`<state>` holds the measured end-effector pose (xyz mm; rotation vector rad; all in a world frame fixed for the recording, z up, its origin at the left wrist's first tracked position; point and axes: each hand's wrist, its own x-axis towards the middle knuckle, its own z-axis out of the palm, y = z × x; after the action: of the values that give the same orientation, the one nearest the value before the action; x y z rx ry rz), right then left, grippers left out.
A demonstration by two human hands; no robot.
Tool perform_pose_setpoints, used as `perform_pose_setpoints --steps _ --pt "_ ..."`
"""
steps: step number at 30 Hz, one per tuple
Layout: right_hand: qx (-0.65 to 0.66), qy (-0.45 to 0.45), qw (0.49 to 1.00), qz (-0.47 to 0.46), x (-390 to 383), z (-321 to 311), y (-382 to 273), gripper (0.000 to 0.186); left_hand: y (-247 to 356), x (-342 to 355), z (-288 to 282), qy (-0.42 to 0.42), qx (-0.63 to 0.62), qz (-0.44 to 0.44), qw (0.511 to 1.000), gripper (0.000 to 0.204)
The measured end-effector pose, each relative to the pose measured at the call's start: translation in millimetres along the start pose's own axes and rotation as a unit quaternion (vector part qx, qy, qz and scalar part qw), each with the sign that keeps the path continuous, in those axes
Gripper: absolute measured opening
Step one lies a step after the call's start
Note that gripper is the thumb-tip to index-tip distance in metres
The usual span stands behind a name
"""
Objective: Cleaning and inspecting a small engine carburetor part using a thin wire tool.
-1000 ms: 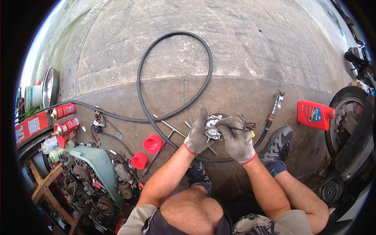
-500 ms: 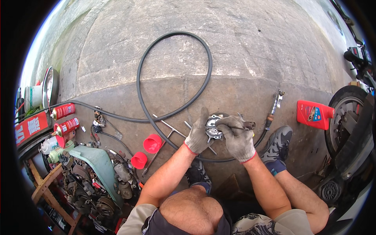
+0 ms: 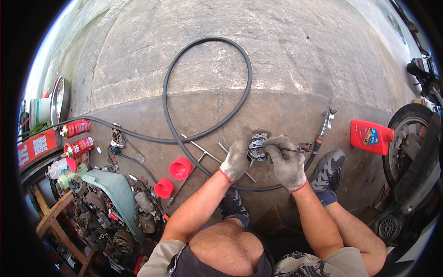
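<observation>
My left hand [image 3: 236, 159], in a grey work glove with a red cuff, is closed on the edge of a silver metal engine part [image 3: 257, 147] with a hollowed, uneven face. Its fingers are partly blurred. Pressed up close to the part's right side is my right hand [image 3: 287, 165], gloved the same way. Its fingers are pinched around a thin dark rod tool [image 3: 290, 149], whose thick, socket-like end [image 3: 304, 147] sticks out to the right. The rod's other end reaches toward the part; whether they touch cannot be made out.
A looped black hose [image 3: 164, 92] runs across the concrete to an air tool [image 3: 323, 129]. Crossed metal bars [image 3: 203, 151] and two red cups [image 3: 180, 169] lie left of my hands. A red oil jug [image 3: 369, 137] stands right; a green bin [image 3: 108, 184] of used parts is lower left.
The metal part has moved slightly right and turned in my left hand. My right hand has shifted a little to the right along with the rod tool.
</observation>
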<state>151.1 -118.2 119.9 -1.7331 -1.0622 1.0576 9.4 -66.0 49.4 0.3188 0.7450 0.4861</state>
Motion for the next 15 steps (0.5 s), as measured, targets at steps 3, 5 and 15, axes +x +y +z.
perform_pose_setpoints --steps 3,5,15 --pt "-0.008 0.001 1.000 -0.006 -0.4 -0.3 0.2 0.012 1.6 -1.0 3.6 0.000 0.007 0.006 1.000 0.069" --pt "-0.018 0.006 1.000 -0.025 0.1 0.1 2.3 0.013 1.6 -0.8 3.7 -0.001 0.005 0.008 1.000 0.069" --pt "-0.032 0.005 0.999 -0.035 0.8 0.8 4.1 0.011 -0.6 1.2 1.4 0.000 0.005 0.012 1.000 0.070"
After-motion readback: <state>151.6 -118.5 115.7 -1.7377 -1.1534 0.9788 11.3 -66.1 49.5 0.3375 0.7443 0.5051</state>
